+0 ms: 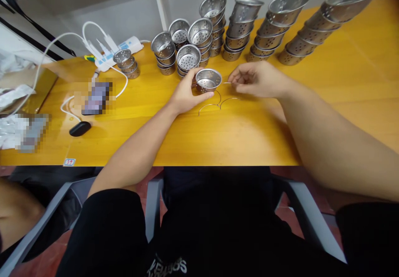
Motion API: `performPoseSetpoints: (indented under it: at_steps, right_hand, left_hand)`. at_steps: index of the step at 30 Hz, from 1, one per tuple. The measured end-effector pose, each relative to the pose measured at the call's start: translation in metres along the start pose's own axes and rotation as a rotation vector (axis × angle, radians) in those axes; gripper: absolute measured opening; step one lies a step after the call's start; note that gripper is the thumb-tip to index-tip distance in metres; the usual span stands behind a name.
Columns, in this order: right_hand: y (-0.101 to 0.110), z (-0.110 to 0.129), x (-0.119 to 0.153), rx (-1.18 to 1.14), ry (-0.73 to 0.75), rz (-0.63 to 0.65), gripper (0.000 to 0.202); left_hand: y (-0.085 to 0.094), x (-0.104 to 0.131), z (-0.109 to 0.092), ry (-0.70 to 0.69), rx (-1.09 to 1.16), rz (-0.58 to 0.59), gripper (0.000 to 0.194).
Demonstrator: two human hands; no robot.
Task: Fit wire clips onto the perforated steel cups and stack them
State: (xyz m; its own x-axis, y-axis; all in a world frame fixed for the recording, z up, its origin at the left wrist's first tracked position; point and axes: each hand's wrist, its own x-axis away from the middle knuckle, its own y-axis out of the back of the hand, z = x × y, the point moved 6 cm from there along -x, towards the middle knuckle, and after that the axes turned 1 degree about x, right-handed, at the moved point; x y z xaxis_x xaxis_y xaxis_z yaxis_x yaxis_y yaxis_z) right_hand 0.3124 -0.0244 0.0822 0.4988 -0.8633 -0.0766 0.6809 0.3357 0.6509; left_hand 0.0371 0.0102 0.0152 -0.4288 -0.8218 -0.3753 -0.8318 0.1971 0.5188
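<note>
My left hand (186, 94) is wrapped round a small perforated metal cup (208, 80), its open top facing up. To the right of the cup, the fingers of my right hand (249, 79) are pinched on a thin wire (227, 82), whose free end points toward the cup. Curved thin wires (209, 105) lie on the table just below the cup, between my hands. Behind them, several stacks of perforated metal cups (238, 34) stand along the back of the table.
A power strip (120, 52) with white cables and a short cup stack (127, 64) are at the back left. A phone (97, 98), a black oval object (80, 128) and plastic bags (12, 131) lie left. Another person's leg (20, 212) shows lower left.
</note>
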Motion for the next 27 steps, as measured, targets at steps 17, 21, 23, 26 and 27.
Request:
performPoseSetpoints:
  at_steps: [17,21,23,26,27]
  right_hand:
    - [-0.005,-0.021,-0.017,-0.268,0.168,-0.221,0.052]
    - [-0.004,-0.013,-0.018,-0.327,0.206,-0.286,0.078]
    - [-0.003,-0.012,-0.019,-0.354,0.225,-0.319,0.079]
    - [-0.004,-0.014,-0.020,-0.344,0.229,-0.331,0.072]
    - [-0.005,-0.015,-0.020,-0.325,0.220,-0.331,0.071]
  left_hand:
    - [0.002,-0.013,0.036,-0.119,-0.025,-0.031,0.097]
    - [0.002,-0.013,0.032,-0.183,-0.049,-0.030,0.100]
    - [0.004,-0.014,0.032,-0.213,-0.066,-0.039,0.099]
    - [0.006,-0.016,0.035,-0.240,-0.079,-0.058,0.099]
    - [0.006,-0.017,0.037,-0.244,-0.076,-0.064,0.100]
